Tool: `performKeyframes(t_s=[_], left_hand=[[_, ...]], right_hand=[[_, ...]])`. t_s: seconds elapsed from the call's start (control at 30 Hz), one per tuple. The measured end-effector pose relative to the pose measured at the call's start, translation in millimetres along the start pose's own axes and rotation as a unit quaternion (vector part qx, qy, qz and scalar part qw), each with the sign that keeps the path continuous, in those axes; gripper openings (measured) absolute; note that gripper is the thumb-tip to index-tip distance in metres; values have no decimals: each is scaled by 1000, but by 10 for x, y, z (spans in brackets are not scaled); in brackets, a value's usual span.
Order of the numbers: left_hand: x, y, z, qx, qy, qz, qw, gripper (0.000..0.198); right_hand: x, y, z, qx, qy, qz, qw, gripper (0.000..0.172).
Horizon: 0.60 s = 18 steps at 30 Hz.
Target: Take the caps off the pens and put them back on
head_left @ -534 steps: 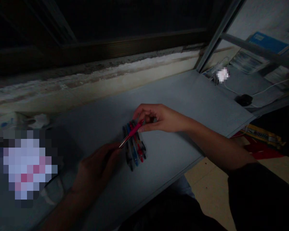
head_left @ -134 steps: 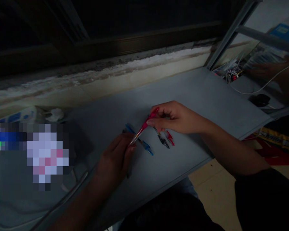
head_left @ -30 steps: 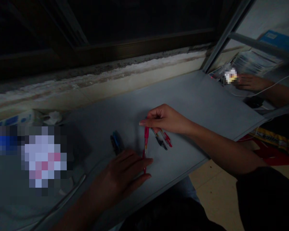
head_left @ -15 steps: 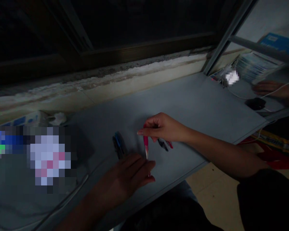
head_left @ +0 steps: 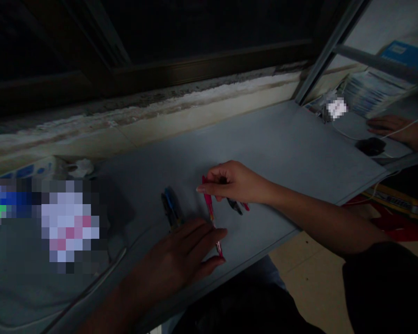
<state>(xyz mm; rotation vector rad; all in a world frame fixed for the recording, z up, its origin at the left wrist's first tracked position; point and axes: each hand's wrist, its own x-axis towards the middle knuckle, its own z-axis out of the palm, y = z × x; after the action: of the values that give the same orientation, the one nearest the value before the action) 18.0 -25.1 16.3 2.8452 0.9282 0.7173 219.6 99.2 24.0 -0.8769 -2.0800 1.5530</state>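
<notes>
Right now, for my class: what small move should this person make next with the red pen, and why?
Probably lay the red pen flat beside the blue pens: the left hand already rests across it, the right hand is at its upper end, and it lies apart from both pen groups.

Grey desktop [head_left: 285, 153] lies between the red pen [head_left: 209, 204] and the blocking window sill [head_left: 202, 99].
</notes>
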Motion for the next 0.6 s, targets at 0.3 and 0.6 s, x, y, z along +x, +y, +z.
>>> performKeyframes(t_s=[0.3, 0.6], left_hand=[[-9, 12, -7, -10, 4, 1, 1000, 19], [-17, 11, -7, -11, 17, -3, 1000, 16]], right_hand=[[-4, -5, -7, -18, 4, -3, 1000, 45], [5, 4, -31, -8, -34, 8, 999, 43]])
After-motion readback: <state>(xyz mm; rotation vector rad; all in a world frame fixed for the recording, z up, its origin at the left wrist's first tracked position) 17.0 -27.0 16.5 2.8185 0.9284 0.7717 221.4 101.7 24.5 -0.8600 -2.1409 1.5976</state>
